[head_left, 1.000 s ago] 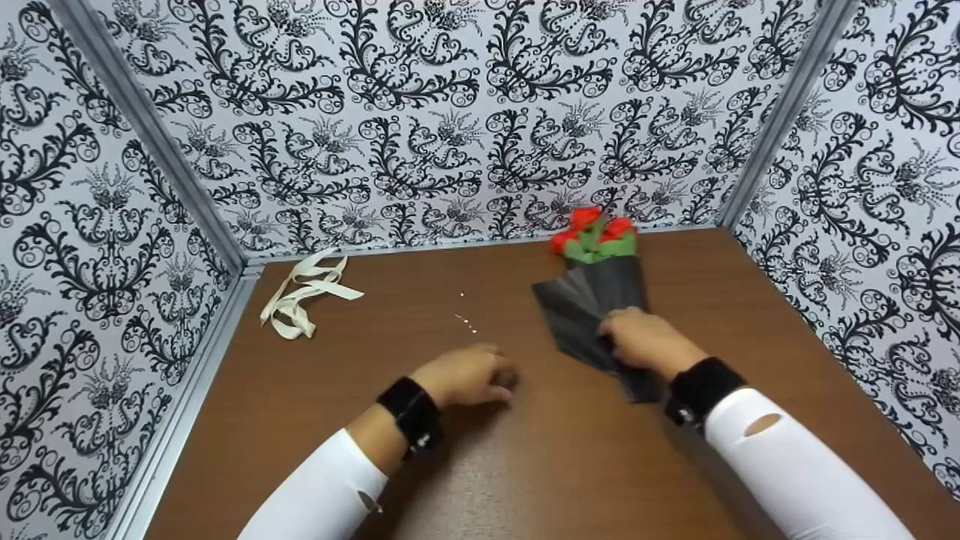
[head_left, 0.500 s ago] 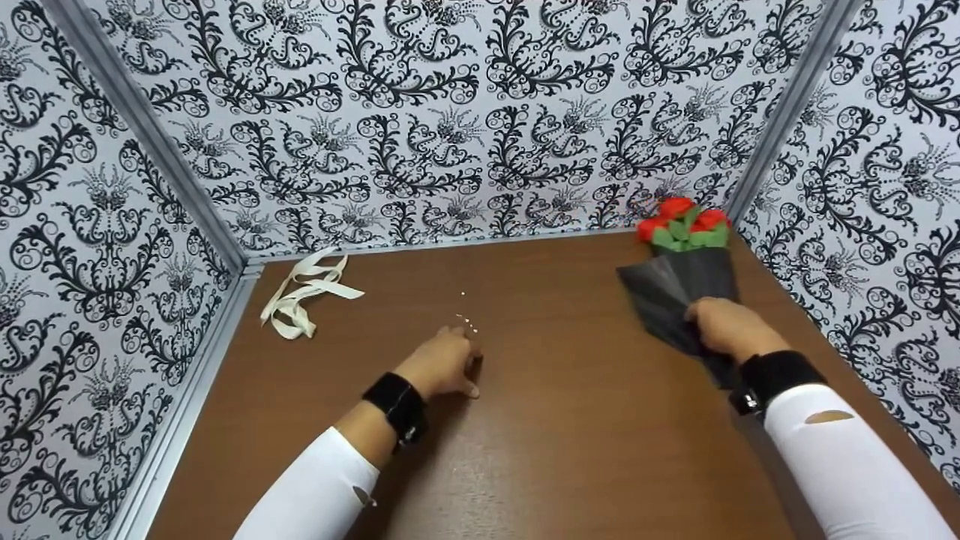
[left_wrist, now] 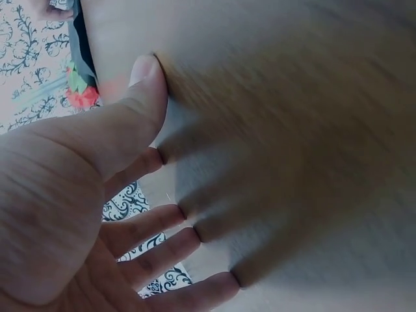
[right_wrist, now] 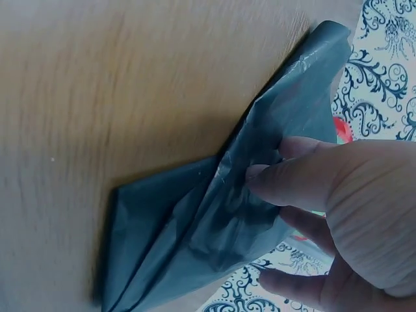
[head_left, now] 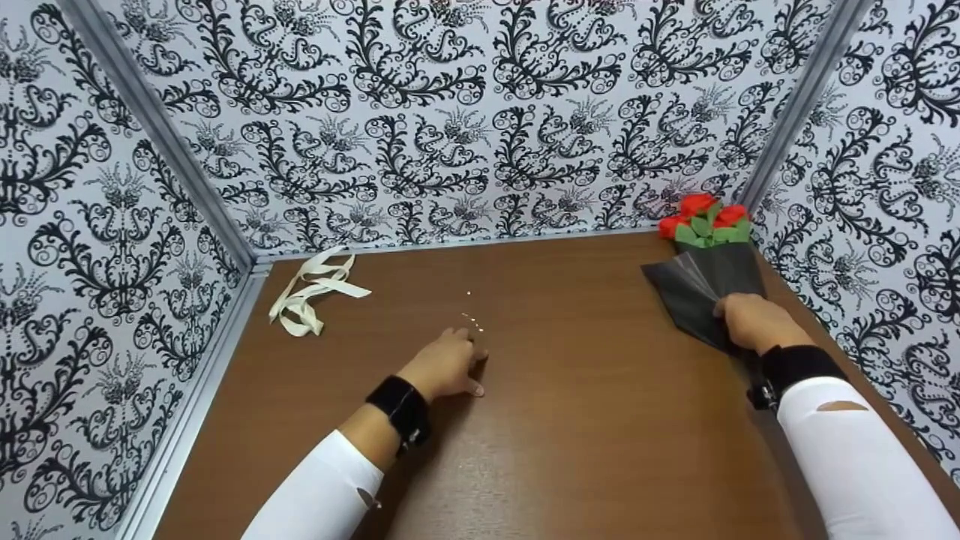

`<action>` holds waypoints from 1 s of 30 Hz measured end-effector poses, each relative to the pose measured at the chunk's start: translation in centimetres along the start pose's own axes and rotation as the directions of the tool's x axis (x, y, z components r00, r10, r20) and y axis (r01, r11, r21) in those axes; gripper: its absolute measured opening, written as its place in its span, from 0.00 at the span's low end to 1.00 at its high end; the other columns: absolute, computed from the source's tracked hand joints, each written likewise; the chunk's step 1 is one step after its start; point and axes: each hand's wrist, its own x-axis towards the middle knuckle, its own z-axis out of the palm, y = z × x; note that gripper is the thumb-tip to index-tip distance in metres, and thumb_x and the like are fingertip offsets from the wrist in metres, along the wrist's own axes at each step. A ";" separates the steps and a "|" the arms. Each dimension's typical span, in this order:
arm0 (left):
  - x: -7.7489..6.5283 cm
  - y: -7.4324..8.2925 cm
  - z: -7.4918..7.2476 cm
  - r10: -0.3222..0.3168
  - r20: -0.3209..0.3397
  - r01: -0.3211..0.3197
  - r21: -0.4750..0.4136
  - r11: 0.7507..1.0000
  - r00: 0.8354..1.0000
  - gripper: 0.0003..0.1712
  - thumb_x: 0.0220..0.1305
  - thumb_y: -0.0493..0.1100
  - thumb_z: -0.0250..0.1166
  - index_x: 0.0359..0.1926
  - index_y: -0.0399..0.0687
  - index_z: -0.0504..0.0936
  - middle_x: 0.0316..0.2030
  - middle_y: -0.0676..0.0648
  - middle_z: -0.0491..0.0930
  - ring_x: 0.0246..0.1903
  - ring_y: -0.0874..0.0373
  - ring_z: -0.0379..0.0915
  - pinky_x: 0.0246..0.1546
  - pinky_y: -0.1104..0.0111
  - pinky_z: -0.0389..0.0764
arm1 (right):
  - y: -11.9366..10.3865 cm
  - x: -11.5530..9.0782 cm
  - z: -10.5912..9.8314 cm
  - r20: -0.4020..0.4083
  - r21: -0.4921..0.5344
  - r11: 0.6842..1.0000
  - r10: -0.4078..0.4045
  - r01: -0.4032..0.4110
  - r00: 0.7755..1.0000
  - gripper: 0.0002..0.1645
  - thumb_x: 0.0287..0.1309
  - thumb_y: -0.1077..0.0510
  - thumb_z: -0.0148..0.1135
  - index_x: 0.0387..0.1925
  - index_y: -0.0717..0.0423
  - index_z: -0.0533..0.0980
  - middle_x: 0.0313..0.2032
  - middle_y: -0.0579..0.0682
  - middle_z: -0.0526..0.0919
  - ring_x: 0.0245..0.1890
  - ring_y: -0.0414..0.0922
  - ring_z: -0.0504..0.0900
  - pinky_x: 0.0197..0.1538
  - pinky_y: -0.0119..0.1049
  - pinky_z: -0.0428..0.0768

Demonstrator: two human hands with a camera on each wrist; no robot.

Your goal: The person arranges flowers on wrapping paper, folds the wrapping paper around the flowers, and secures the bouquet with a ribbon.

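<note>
My right hand (head_left: 757, 322) pinches the black wrapper (head_left: 701, 281) of a rose bouquet at the back right of the table. Red roses (head_left: 697, 204) and green leaves stick out at its far end. Seen from the right wrist, thumb and forefinger lie against the crinkled wrapper (right_wrist: 195, 227), while the outer fingers are spread beyond its edge. My left hand (head_left: 446, 367) holds nothing near the middle of the table. Its fingers (left_wrist: 159, 224) reach down with their tips at the tabletop, spread apart in the left wrist view.
A tangled cream ribbon (head_left: 304, 296) lies at the back left of the brown table (head_left: 570, 420). Several tiny white specks (head_left: 472, 320) lie just beyond my left hand. Patterned panels (head_left: 450, 135) with grey metal corner posts (head_left: 799, 97) stand along the back and both sides.
My right hand has carried the bouquet to the right, toward the back right corner, slowing at the end. My left hand has shifted slightly left and back, then stayed put.
</note>
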 end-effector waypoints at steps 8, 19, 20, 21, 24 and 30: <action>-0.3 -1.7 -0.3 0.066 -0.033 -0.069 -0.109 0.992 0.997 0.29 0.53 0.62 0.82 0.46 0.47 0.89 0.55 0.42 0.82 0.58 0.42 0.77 0.55 0.51 0.83 | 0.0 0.3 -0.7 -0.021 0.015 0.999 0.038 -0.038 0.999 0.15 0.62 0.61 0.58 0.46 0.60 0.85 0.48 0.69 0.85 0.42 0.64 0.85 0.41 0.66 0.82; -2.9 -14.4 -3.0 -0.461 -0.209 0.347 -0.420 0.839 0.863 0.20 0.72 0.53 0.66 0.55 0.45 0.86 0.52 0.40 0.88 0.53 0.41 0.84 0.57 0.46 0.82 | -0.7 0.0 -1.6 -0.106 0.075 0.997 0.012 -0.004 0.994 0.21 0.67 0.55 0.61 0.56 0.61 0.83 0.56 0.72 0.83 0.56 0.75 0.80 0.56 0.75 0.75; -3.4 -15.5 -3.1 -0.516 -0.219 0.394 -0.428 0.813 0.828 0.19 0.72 0.53 0.65 0.54 0.45 0.86 0.53 0.39 0.88 0.53 0.38 0.84 0.56 0.44 0.81 | -0.8 -0.1 -1.6 -0.108 0.079 0.997 0.012 -0.004 0.994 0.21 0.67 0.55 0.61 0.56 0.61 0.83 0.56 0.72 0.83 0.56 0.75 0.80 0.56 0.76 0.75; -3.9 -16.5 -3.2 -0.564 -0.234 0.434 -0.434 0.789 0.792 0.19 0.73 0.52 0.63 0.54 0.44 0.85 0.53 0.37 0.87 0.53 0.36 0.84 0.55 0.43 0.81 | -0.8 -0.1 -1.7 -0.108 0.086 0.996 0.016 -0.007 0.994 0.21 0.68 0.55 0.61 0.57 0.61 0.83 0.57 0.72 0.83 0.56 0.76 0.80 0.57 0.76 0.75; -5.1 -18.9 -3.1 -0.686 -0.270 0.545 -0.444 0.711 0.675 0.22 0.73 0.54 0.62 0.53 0.39 0.83 0.55 0.32 0.85 0.54 0.30 0.82 0.52 0.39 0.81 | -1.0 -0.3 -1.8 -0.111 0.109 0.994 0.033 -0.021 0.993 0.21 0.68 0.55 0.61 0.58 0.60 0.82 0.58 0.72 0.82 0.56 0.76 0.80 0.58 0.75 0.74; -6.4 -21.7 -2.2 -0.805 -0.219 0.658 -0.479 0.580 0.551 0.45 0.70 0.64 0.64 0.66 0.27 0.72 0.63 0.21 0.73 0.63 0.23 0.71 0.60 0.34 0.77 | -2.6 0.3 -1.8 -0.171 0.128 0.992 0.002 0.020 0.985 0.19 0.67 0.54 0.63 0.56 0.58 0.83 0.58 0.70 0.83 0.57 0.73 0.80 0.59 0.72 0.75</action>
